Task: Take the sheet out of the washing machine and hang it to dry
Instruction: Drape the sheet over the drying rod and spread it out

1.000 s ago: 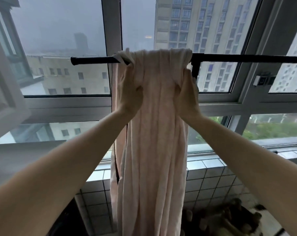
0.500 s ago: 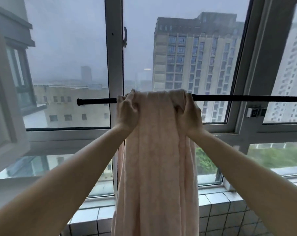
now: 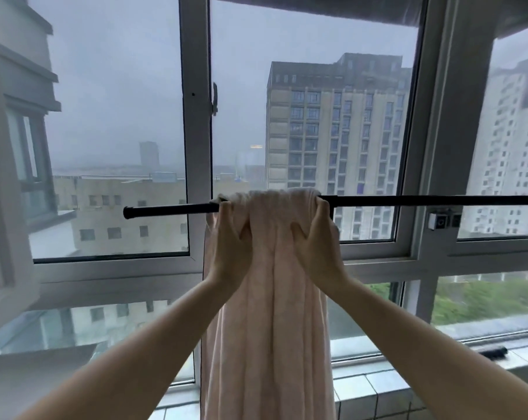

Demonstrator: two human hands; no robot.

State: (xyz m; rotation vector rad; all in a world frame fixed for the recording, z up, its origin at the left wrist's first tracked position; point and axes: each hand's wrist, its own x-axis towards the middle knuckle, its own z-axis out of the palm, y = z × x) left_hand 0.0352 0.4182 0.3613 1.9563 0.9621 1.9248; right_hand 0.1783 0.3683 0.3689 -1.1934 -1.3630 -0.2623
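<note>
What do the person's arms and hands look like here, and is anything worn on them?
Both forearms are bare up to the picture's lower edge: no sleeves show. The left hand and the right hand wear no gloves, and no watch or bracelet shows at the wrists. No ring is visible, though the fingertips are partly hidden in cloth.

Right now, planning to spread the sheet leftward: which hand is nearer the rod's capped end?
Left. The left hand grips the sheet nearer the rod's capped end; the right hand is farther.

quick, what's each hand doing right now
Left hand: closed on the sheet below the rod.
Right hand: closed on the sheet too.
</note>
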